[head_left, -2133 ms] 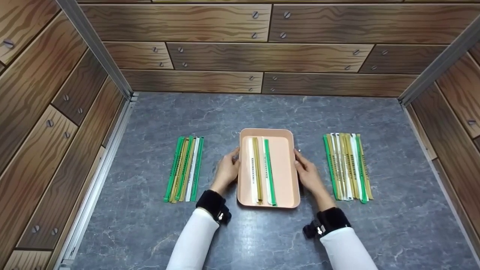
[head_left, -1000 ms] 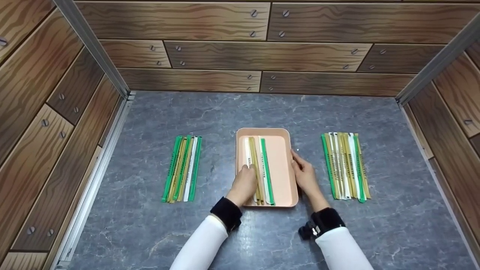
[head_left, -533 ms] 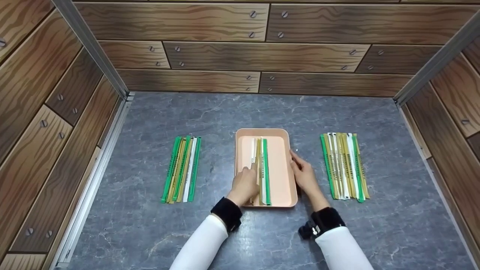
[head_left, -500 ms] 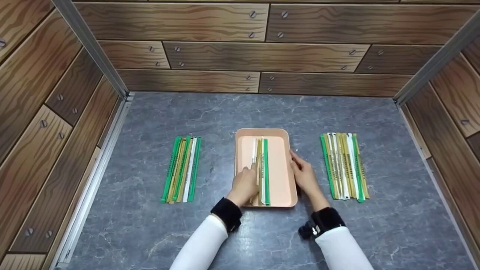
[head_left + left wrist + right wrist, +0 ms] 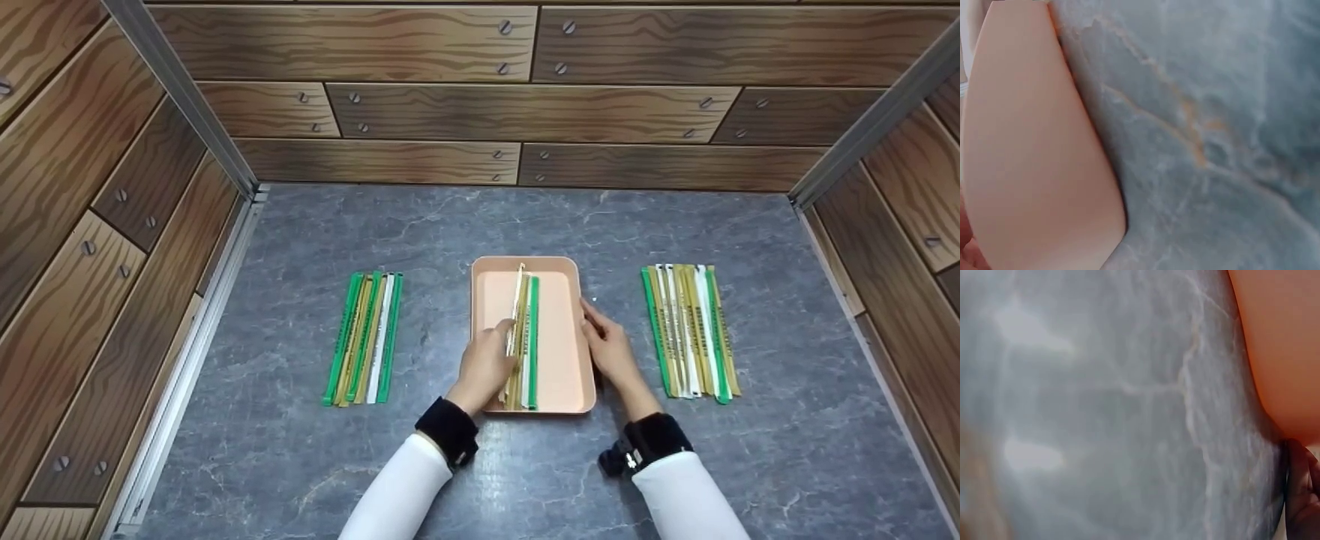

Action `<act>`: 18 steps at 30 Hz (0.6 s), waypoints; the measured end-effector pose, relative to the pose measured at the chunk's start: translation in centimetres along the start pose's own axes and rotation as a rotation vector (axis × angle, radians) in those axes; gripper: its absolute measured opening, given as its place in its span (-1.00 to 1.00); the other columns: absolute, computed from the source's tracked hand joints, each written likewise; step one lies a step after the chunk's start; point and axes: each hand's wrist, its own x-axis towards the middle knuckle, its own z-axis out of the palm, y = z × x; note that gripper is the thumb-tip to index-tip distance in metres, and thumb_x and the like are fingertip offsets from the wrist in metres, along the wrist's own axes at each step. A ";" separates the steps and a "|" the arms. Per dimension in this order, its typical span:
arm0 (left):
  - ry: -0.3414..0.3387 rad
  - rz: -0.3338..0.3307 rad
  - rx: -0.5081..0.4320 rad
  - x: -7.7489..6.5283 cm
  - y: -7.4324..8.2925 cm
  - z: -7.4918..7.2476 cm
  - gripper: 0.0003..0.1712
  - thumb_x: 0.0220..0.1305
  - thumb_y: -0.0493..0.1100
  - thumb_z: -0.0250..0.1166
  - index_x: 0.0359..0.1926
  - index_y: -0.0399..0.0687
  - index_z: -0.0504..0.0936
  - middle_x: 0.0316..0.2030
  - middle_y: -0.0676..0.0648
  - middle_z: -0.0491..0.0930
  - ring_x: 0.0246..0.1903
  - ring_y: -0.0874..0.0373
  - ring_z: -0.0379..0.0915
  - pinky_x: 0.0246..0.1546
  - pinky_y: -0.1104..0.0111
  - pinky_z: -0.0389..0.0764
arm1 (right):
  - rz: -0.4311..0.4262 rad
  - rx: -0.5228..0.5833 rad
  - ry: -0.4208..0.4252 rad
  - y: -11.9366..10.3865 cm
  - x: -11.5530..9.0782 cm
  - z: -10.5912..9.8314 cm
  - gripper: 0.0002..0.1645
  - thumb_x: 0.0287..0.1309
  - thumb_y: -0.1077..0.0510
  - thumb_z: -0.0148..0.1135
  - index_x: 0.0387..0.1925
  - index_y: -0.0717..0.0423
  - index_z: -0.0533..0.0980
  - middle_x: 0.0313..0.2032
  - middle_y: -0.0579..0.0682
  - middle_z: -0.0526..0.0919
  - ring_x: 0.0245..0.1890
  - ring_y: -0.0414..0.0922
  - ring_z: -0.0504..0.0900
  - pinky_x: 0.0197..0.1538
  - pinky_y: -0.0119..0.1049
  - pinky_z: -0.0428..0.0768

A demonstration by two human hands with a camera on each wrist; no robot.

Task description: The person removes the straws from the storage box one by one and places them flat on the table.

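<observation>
A shallow peach-pink tray (image 5: 564, 337) stands mid-table. In it, side by side, lie a green wrapped straw (image 5: 533, 337) and white and gold ones. My left hand (image 5: 484, 367) reaches over the tray's left side and pinches a white wrapped straw (image 5: 520, 286), whose far end overlaps the tray's back rim in the head view. The fingertips are partly hidden behind the hand. My right hand (image 5: 613, 352) holds the tray's right side. The left wrist view shows the tray's outer wall (image 5: 1033, 135); the right wrist view catches right-hand fingers (image 5: 1299, 486) at the tray's corner.
A row of green, gold and white wrapped straws (image 5: 365, 337) lies to the left of the tray, and a wider row (image 5: 690, 334) to its right. Wood-patterned walls (image 5: 450, 112) enclose the grey marbled table (image 5: 525, 480) at the back and sides.
My left hand has moved from the tray's left rim to the straws inside. The straws are closer together, and the white one now reaches further back. The right hand stays on the tray.
</observation>
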 end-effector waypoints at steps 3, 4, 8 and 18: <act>0.016 0.000 -0.011 0.0 0.1 -0.5 -0.34 0.00 -0.40 0.41 0.21 -0.21 0.54 -0.22 -0.20 0.67 -0.30 -0.02 0.61 -0.32 0.21 0.62 | 0.006 0.009 -0.003 0.0 0.0 0.0 -0.46 0.45 0.19 0.02 0.41 0.09 0.30 0.33 0.19 0.36 0.30 0.11 0.36 0.24 -0.06 0.41; 0.019 -0.005 -0.015 0.0 0.2 -0.7 -0.35 0.02 -0.39 0.42 0.21 -0.21 0.54 -0.28 -0.16 0.67 -0.35 0.02 0.60 -0.37 0.23 0.61 | 0.006 0.009 -0.004 0.0 0.0 0.0 -0.46 0.45 0.20 0.01 0.41 0.09 0.29 0.33 0.19 0.36 0.30 0.11 0.36 0.24 -0.06 0.41; 0.027 -0.033 -0.027 0.0 0.1 -1.4 -0.37 0.04 -0.31 0.46 0.20 -0.17 0.56 -0.56 0.05 0.51 -0.59 0.19 0.43 -0.56 0.33 0.48 | -0.001 0.006 0.007 0.0 0.1 0.0 -0.46 0.45 0.21 0.02 0.40 0.09 0.31 0.32 0.18 0.37 0.30 0.08 0.36 0.24 -0.06 0.41; 0.078 -0.056 -0.121 -0.4 -0.7 -3.8 -0.33 0.02 -0.28 0.51 0.21 -0.23 0.55 -0.58 0.08 0.50 -0.61 0.23 0.42 -0.57 0.39 0.49 | -0.033 0.017 0.028 0.0 -0.1 0.1 -0.47 0.42 0.25 0.04 0.38 0.12 0.35 0.25 0.20 0.47 0.17 0.07 0.50 0.09 -0.19 0.52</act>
